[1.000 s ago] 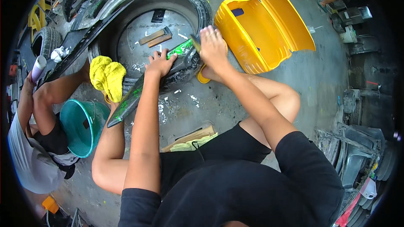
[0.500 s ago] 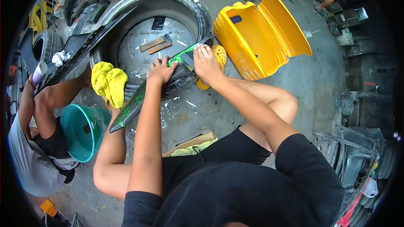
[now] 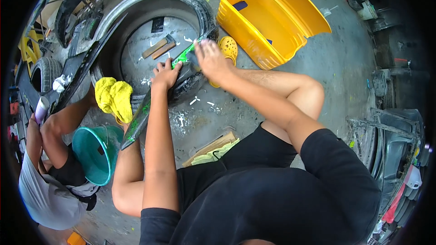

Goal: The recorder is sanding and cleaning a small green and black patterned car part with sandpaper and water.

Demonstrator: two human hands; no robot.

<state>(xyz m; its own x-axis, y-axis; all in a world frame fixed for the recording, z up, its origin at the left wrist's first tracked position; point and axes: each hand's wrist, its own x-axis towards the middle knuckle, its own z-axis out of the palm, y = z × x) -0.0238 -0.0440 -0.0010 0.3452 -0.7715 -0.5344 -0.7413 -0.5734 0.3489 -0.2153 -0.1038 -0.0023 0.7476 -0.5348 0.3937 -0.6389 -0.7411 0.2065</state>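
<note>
A long dark strip with green patches lies slanting across a tire. My left hand grips its middle, fingers over the upper edge. My right hand, blurred at the fingertips, presses on the strip's upper part; a dark flat thing shows under its fingers, too hidden to name. Two brown flat bars lie inside the tire. A yellow cloth rests at the tire's lower left rim.
A teal bucket and a co-worker holding a white tube are at left. A yellow plastic shell and yellow clog are beyond my right hand. Cardboard lies by my shorts; dark parts are stacked at right.
My right hand has shifted down and left along the strip since a second ago, its fingers still pressing on it. The view has shifted slightly; my left hand keeps its hold.
</note>
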